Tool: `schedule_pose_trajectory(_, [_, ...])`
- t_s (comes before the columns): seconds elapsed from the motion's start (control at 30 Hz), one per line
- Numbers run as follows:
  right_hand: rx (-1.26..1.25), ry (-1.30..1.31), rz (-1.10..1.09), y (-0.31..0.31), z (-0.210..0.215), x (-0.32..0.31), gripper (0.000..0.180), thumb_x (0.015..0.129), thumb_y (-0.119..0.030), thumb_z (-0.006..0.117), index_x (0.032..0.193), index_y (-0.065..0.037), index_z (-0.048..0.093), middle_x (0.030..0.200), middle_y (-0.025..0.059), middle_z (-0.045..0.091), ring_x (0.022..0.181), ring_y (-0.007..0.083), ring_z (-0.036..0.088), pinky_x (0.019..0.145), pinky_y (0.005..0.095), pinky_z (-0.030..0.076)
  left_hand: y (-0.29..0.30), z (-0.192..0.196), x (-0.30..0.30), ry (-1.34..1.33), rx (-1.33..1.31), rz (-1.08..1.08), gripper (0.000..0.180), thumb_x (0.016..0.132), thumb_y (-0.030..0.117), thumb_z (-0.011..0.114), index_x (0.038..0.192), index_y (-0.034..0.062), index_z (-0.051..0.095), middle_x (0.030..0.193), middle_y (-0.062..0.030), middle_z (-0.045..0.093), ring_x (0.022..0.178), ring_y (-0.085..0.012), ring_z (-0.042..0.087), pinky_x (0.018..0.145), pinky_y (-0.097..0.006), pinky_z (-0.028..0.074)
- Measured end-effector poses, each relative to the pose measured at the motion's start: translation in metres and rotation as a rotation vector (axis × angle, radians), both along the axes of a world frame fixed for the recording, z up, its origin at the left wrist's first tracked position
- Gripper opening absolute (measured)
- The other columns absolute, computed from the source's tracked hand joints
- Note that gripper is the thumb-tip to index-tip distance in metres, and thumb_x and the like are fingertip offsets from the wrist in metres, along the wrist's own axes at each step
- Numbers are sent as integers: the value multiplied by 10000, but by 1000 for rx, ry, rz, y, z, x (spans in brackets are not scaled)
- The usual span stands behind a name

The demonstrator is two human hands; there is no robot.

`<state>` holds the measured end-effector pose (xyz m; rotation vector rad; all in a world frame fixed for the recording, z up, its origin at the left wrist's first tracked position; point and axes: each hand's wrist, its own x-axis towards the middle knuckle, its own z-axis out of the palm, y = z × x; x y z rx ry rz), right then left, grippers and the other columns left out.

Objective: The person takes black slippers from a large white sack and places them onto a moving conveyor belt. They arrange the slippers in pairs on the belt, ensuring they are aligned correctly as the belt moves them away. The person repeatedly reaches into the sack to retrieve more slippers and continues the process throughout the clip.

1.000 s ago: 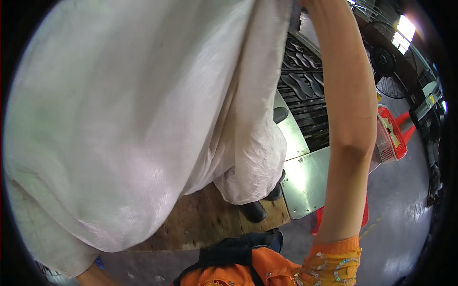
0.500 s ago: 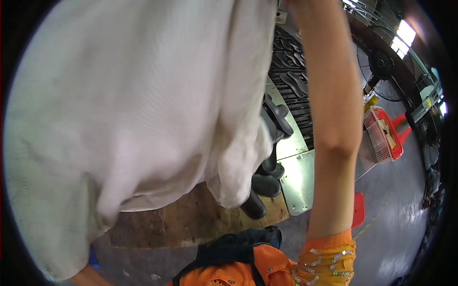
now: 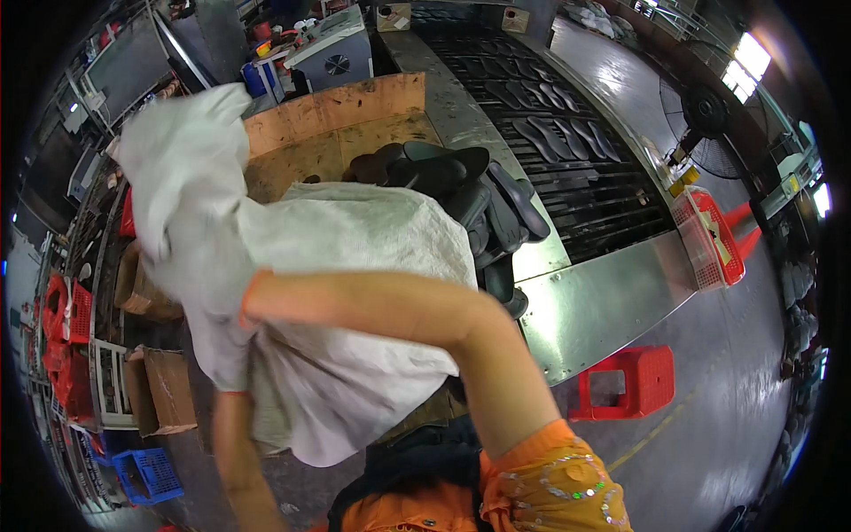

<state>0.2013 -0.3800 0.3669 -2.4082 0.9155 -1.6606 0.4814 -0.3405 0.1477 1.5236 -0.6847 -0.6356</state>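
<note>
I hold a large white woven sack [image 3: 355,266] in front of my chest, bunched and drooping over a wooden bin [image 3: 337,115]. My right hand [image 3: 264,306] reaches across to the left, its fingers buried in the sack's cloth. My left hand [image 3: 226,399] comes up from below and disappears into the sack's lower fold. A heap of black shoe soles [image 3: 452,177] lies in the bin, just beyond the sack's far edge and spilling toward the metal table [image 3: 603,301].
A dark belt carrying rows of black soles [image 3: 567,133] runs along the right. A red basket [image 3: 709,235] sits on the table's end, with a red stool [image 3: 625,381] and a fan [image 3: 705,111] nearby. Cardboard boxes [image 3: 168,386] and a blue crate [image 3: 146,474] stand at left.
The sack, raised high and filling the view, has come down and collapsed. My right arm swung from up high to across my body, and the heap of soles is now exposed.
</note>
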Motion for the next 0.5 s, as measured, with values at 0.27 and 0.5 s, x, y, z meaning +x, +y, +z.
schedule_pose_trajectory(0.27, [61, 119, 186, 73, -105, -115, 293, 832, -204, 691, 1073, -51, 627, 1039, 97, 603, 955, 268, 603, 792, 399, 528, 79, -83, 64, 256, 63, 237, 336, 970, 213, 663, 1215, -17, 658, 1142, -59, 670, 924, -138, 609, 822, -295, 517])
schedule_pose_trajectory(0.5, [628, 403, -550, 75, -179, -322, 372, 804, -160, 727, 1135, -84, 577, 1092, 157, 603, 1077, 364, 590, 889, 478, 511, 160, -106, 119, 370, 120, 345, 347, 972, 219, 663, 1228, -16, 656, 1153, -61, 670, 929, -140, 612, 824, -296, 519])
